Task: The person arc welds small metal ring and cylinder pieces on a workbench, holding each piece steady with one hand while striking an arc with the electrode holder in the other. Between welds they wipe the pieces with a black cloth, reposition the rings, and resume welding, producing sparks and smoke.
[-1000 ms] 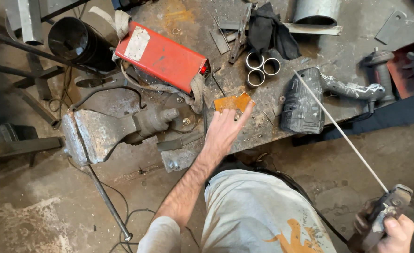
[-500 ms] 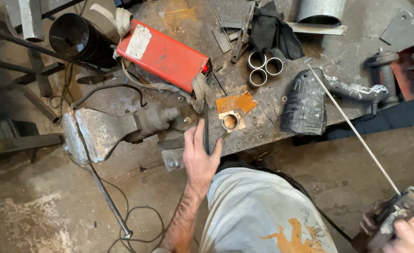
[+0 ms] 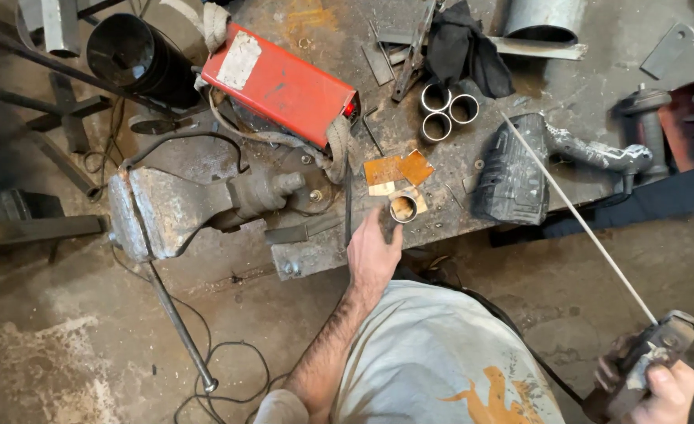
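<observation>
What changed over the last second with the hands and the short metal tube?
The left hand drew back from the rusty orange plate toward the bench edge, uncovering a short metal tube by its fingertips. The right hand kept holding the electrode holder; red welder and vise stayed.

We saw the left hand (image 3: 372, 253) resting at the near edge of the tabletop (image 3: 574, 94), its fingertips beside a short pipe piece (image 3: 402, 208) that stood next to orange metal scraps (image 3: 398, 168). The right hand (image 3: 661, 385) gripped an electrode holder (image 3: 654, 349), whose long welding rod (image 3: 574, 212) slanted up over a dark welding mask (image 3: 511, 169). A red welder box (image 3: 280, 82), a grey vise (image 3: 182, 208) and three pipe rings (image 3: 445, 110) lay farther back.
</observation>
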